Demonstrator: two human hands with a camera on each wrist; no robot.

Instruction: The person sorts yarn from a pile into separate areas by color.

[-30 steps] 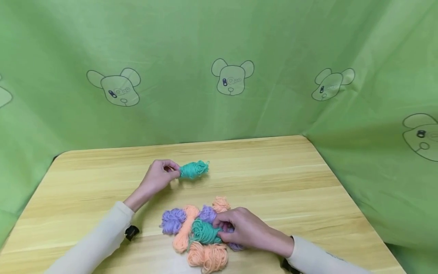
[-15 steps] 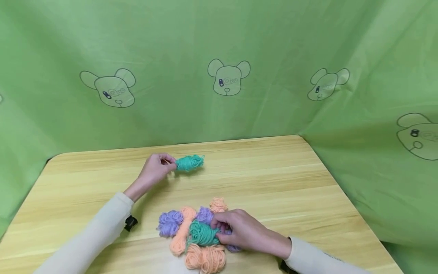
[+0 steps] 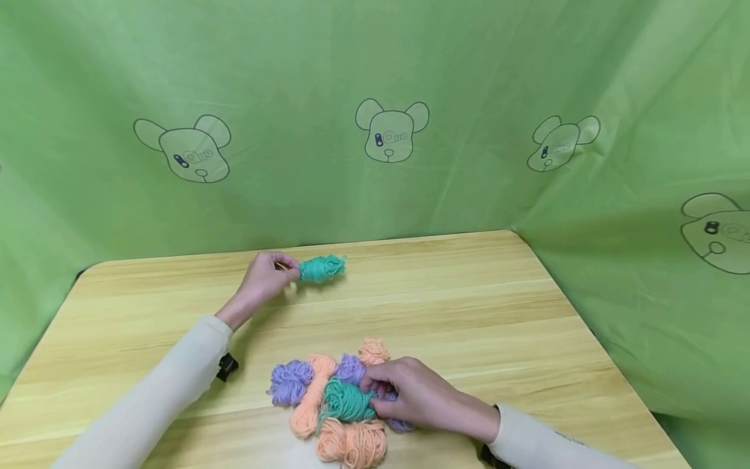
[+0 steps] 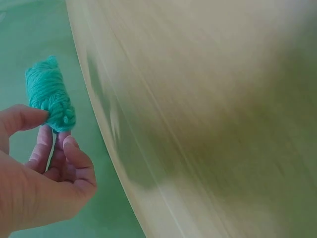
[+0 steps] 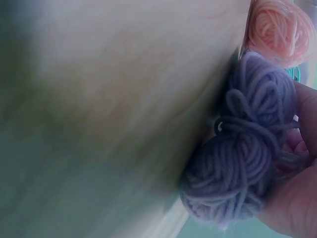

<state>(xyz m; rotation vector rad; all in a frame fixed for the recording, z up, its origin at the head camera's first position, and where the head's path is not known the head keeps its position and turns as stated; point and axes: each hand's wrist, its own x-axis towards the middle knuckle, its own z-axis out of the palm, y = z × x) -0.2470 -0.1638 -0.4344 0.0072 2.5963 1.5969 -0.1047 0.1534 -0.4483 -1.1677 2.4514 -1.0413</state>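
While facing green cloth (image 3: 293, 208) printed with bear heads (image 3: 193, 159) across the upper frame, worked over a streaked wooden table (image 3: 469, 312) below. With the right hand (image 3: 418, 400), lower centre, gripped the waist of a purple skein (image 5: 247, 153), half hidden in the head view but lengthwise in the right wrist view. Left of centre, pinched a teal skein (image 3: 321, 268) in the left hand (image 3: 262, 279), with fingertips (image 4: 37, 117) clearer in the left wrist view. Found lettering (image 3: 395, 137) too small to read.

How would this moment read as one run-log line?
left hand: pinches teal yarn skein above wooden table | right hand: at second teal skein, grip unclear | nearby: peach skeins, purple skeins
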